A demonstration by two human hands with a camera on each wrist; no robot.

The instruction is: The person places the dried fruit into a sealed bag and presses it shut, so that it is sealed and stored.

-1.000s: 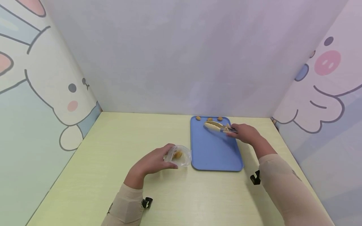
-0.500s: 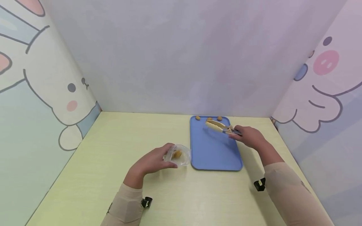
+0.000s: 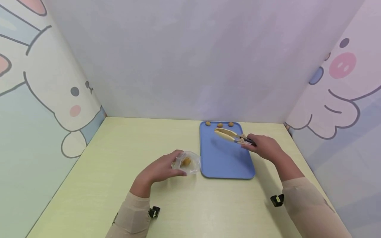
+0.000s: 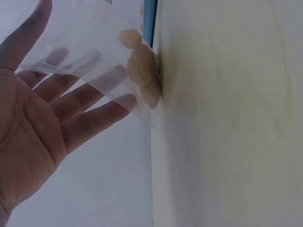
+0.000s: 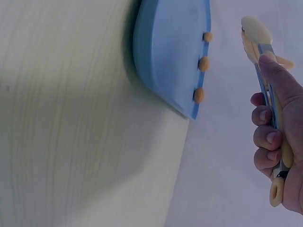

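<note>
My left hand (image 3: 163,168) holds a clear plastic bag (image 3: 194,164) by its side, thumb and fingers spread around it. Several brown, nut-like pieces (image 4: 143,66) lie at the bottom of the bag, close over the table. In my right hand (image 3: 263,145) is a pair of tongs (image 3: 227,134) with cream scalloped heads, gripped around the handles. The tongs hover over the far part of a blue tray (image 3: 226,158), and nothing shows between their heads. Three more brown pieces line the tray's far edge: a left one (image 3: 207,123), a middle one (image 3: 220,125) and a right one (image 3: 230,124).
The tray lies on a pale yellow table (image 3: 131,138), right of the bag. A plain wall (image 3: 190,66) rises directly behind the tray. Side walls with cartoon animals bound the table left and right.
My right hand has drawn back a little toward the right and nearer me, and the tongs have come away from the middle brown piece. The left hand and bag stay almost still.
</note>
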